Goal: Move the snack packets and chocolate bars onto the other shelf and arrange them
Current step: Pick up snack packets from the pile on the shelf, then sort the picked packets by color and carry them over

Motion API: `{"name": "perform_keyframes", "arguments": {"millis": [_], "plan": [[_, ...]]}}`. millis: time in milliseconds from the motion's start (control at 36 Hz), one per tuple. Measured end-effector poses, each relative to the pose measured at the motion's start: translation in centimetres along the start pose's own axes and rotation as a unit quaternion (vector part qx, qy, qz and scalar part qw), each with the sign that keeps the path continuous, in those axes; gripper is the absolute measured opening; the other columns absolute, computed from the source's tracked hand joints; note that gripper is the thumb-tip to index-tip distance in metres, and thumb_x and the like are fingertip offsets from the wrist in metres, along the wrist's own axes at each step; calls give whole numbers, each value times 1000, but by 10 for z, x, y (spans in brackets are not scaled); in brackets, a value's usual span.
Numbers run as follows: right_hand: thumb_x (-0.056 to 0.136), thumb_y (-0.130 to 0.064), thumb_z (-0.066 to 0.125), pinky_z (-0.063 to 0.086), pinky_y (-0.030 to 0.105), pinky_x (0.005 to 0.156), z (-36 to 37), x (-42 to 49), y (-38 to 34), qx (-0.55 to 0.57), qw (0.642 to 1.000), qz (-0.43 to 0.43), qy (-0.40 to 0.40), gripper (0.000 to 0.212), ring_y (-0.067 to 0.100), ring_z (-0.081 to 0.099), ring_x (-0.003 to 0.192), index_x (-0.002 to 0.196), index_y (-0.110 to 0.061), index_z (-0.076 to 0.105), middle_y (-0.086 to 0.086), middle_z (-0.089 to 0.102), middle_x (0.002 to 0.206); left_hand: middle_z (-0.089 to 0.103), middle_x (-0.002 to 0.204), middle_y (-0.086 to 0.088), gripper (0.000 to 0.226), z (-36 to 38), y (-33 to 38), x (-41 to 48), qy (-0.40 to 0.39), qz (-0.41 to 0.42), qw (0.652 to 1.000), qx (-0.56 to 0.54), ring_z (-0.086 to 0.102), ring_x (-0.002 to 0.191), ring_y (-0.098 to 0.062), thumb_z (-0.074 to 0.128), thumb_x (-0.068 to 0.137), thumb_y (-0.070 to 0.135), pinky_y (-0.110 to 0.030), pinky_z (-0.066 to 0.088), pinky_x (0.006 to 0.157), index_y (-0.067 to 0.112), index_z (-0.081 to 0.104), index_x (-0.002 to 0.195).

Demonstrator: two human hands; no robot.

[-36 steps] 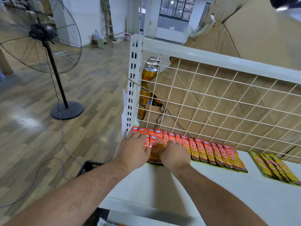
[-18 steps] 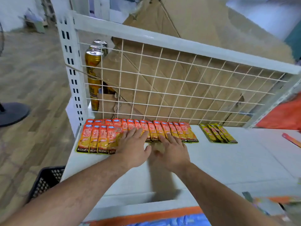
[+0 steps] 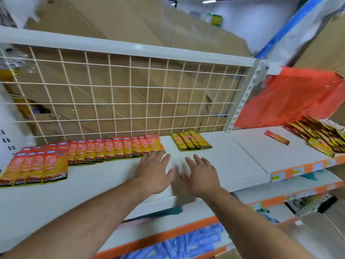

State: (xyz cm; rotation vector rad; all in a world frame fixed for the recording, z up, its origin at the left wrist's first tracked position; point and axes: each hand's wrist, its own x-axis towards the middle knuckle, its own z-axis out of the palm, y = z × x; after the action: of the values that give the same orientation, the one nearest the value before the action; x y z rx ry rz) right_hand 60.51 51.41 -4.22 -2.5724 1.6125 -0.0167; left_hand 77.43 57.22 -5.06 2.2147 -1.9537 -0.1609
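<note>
Since half a second ago both hands have slid rightward along the white metal shelf [image 3: 224, 161]. The left hand [image 3: 155, 172], fingers straight and spread, grasping nothing, now has its fingertips on the end of the overlapping row of flat orange snack packets [image 3: 112, 150] stretching off to its left. The right hand [image 3: 202, 174], equally released, lies over bare shelf. Four flat yellow packets [image 3: 191, 140] lie just beyond the right hand. Farther right, the neighbouring white shelf [image 3: 261, 146] holds a lone orange packet [image 3: 276, 137] and a heap of yellow-and-dark packets [image 3: 321, 136].
</note>
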Motion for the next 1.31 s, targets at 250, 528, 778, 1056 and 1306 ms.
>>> {"name": "perform_keyframes", "arguments": {"millis": [250, 528, 778, 1056, 1306], "plan": [[97, -57, 43, 24, 44, 117, -25, -20, 136, 4, 1000, 27, 10, 67, 29, 17, 150, 156, -31, 24, 1, 18, 165, 16, 165, 2, 64, 19, 130, 39, -15, 24, 1000, -8, 11, 151, -22, 29, 99, 56, -44, 9, 122, 28, 22, 156], [98, -54, 44, 24, 43, 119, -41, -38, 250, 15, 996, 87, 17, 67, 29, 20, 148, 156, -28, 25, 3, 20, 164, 16, 165, 3, 64, 44, 239, 86, -38, 88, 995, -10, 11, 151, -21, 30, 99, 55, -42, 9, 122, 27, 21, 156], [99, -56, 41, 20, 44, 122, -37, -19, 335, 41, 989, 145, 8, 68, 29, 14, 151, 157, -28, 23, 5, 16, 166, 19, 164, 2, 64, 74, 316, 155, -48, 156, 987, -8, 15, 150, -22, 30, 98, 56, -41, 12, 122, 28, 23, 156], [99, -53, 45, 26, 44, 118, -48, 30, 438, 39, 975, 219, 10, 65, 28, 21, 148, 156, -28, 27, 5, 20, 164, 18, 164, 0, 65, 104, 403, 263, -64, 231, 971, -3, 15, 150, -24, 31, 98, 55, -43, 14, 121, 26, 23, 156], [99, -52, 44, 25, 45, 119, -62, 65, 516, 34, 963, 266, 15, 65, 28, 20, 149, 156, -26, 27, 6, 21, 164, 19, 164, -1, 65, 117, 471, 335, -70, 289, 955, -6, 14, 150, -24, 31, 99, 54, -43, 13, 121, 24, 23, 156]]}}
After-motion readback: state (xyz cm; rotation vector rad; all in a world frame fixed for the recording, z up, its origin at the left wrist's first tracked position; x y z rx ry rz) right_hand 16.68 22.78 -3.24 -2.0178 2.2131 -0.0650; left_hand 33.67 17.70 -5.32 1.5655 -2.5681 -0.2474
